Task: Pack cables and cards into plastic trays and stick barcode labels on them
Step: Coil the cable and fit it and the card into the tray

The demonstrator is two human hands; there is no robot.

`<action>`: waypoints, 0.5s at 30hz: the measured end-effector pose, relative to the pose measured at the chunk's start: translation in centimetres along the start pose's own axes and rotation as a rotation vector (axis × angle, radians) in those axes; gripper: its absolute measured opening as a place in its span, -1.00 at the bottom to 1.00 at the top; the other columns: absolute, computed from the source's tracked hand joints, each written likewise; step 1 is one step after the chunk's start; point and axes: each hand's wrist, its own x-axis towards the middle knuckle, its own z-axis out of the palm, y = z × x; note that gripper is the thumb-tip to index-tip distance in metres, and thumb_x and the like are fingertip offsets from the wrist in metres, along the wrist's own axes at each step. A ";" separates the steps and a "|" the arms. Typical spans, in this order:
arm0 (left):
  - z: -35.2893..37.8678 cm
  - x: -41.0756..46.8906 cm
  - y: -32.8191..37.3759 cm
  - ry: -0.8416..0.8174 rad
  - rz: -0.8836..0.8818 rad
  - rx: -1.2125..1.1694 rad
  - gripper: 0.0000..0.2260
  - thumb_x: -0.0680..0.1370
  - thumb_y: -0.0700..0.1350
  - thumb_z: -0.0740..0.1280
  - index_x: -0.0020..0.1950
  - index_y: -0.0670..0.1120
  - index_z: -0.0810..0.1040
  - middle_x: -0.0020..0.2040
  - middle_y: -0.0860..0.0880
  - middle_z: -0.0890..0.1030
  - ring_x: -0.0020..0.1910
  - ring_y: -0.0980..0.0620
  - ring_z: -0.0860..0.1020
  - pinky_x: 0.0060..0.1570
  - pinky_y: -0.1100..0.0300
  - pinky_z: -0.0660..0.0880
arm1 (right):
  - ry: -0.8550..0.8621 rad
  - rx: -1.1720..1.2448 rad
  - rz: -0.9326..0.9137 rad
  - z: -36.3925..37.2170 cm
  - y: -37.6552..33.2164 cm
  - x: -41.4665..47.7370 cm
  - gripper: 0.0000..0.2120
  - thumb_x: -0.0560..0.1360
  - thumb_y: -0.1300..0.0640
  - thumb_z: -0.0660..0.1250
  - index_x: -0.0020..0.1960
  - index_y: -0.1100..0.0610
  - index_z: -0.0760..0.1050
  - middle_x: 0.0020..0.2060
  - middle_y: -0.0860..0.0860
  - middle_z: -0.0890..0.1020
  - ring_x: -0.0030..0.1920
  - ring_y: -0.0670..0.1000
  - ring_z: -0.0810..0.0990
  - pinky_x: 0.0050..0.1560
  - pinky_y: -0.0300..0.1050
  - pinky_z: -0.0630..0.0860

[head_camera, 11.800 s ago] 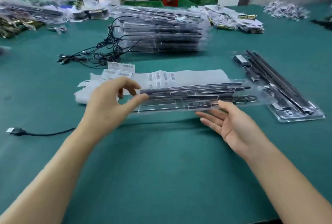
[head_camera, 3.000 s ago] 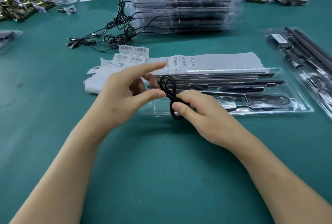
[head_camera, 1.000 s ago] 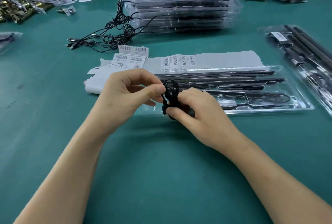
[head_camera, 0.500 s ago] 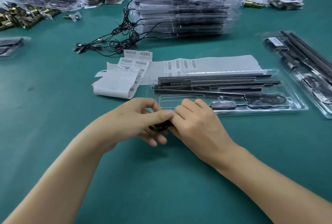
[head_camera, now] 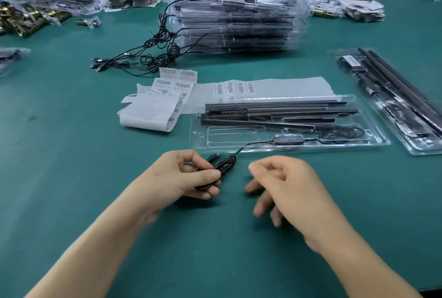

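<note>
While L hand (head_camera: 181, 175) pinches coiled cable (head_camera: 225, 165) by tray (head_camera: 311, 149) edge, R hand (head_camera: 287, 187) hangs loose (empty grip).

The left hand (head_camera: 181, 175) and right hand (head_camera: 287, 185) are bare. So are both forearms (head_camera: 114, 238) (fingernails (head_camera: 215, 173) short and plain).

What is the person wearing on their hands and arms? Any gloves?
No gloves. The bare left hand and bare right hand show no rings I can see. The left forearm and right forearm are uncovered: no sleeves, watch or bracelet in view.
</note>
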 end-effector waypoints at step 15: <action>1.5 -0.8 -0.4 0.050 0.218 0.283 -0.77 0.55 -0.17 0.47 0.09 -0.07 0.44 -0.29 -0.12 0.70 -0.31 -0.02 0.69 -0.24 0.22 0.61 | -0.121 0.197 0.160 4.0 -1.5 0.2 -0.64 0.67 0.01 0.29 -0.12 0.28 0.56 -0.47 0.02 0.61 -0.59 -0.04 0.43 -0.62 -0.25 0.30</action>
